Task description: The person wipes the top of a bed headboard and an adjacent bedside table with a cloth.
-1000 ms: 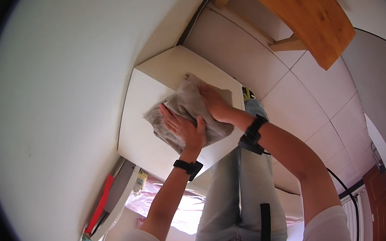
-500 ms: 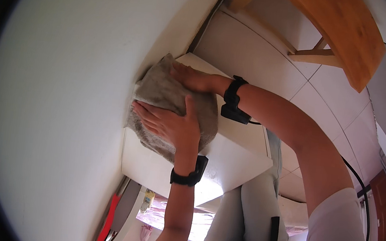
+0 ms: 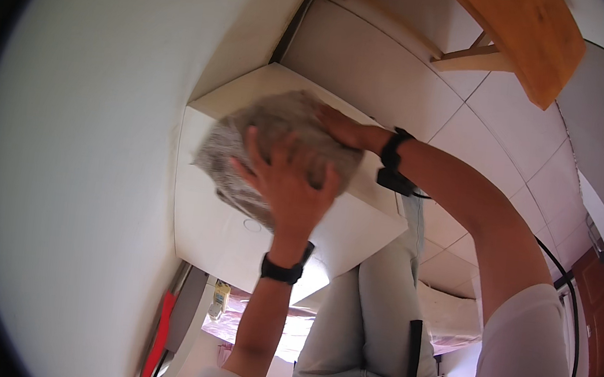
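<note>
A grey-brown cloth [image 3: 236, 148], slightly blurred by motion, lies spread on the white top of a small cabinet or table [image 3: 215, 246]. My left hand [image 3: 291, 184] presses on the middle of the cloth, fingers spread wide. At the cloth's far right side, my right hand [image 3: 341, 128] rests on it with the palm down and the fingers stretched out, their tips somewhat smeared. Each wrist wears a black strap with a small black box.
A pale wall [image 3: 83, 165] runs along the left of the white top. At the far right stands a wooden stool or bench [image 3: 527, 39] on the tiled floor [image 3: 497, 150]. A red object [image 3: 159, 339] hangs at the lower left, beyond the near edge.
Both hands have slid the cloth to the right, away from the wall, baring the top's left edge. My left hand's fingers have spread wider. The view has shifted slightly.
</note>
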{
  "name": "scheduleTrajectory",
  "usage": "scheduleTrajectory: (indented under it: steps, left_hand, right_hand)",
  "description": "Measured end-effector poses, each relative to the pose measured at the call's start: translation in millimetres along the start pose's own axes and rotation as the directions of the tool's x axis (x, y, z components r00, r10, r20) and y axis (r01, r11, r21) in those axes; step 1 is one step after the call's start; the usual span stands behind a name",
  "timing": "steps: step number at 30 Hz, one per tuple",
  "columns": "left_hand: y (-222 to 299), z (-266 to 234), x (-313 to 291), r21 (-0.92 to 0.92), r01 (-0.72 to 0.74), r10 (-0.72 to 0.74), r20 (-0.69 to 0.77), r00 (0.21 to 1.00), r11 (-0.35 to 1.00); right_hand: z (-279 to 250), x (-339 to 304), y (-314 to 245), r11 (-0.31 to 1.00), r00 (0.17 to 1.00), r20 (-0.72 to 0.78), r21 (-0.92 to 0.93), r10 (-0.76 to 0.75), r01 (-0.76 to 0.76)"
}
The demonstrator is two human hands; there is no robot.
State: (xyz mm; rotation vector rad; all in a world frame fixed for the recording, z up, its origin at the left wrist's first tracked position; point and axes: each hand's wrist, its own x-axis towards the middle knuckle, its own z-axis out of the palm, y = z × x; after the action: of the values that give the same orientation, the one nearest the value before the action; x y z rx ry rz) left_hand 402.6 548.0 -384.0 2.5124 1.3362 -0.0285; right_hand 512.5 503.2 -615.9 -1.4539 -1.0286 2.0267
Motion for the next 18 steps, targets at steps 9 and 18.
scheduleTrajectory:
  steps: [9, 18]
  left_hand:
    - [70, 26, -128, -0.154, -0.027, 0.026, -0.008, 1.000, 0.988]
    - [-40, 18, -193, -0.083, 0.108, -0.104, 0.055, 0.993, 0.991]
  right_hand:
    - [30, -172, -29, 0.941, 0.952, -0.077, 0.192, 0.298, -0.279]
    - [90, -162, -165, 0.733, 0.860, -0.283, -0.665, -0.424, 0.143]
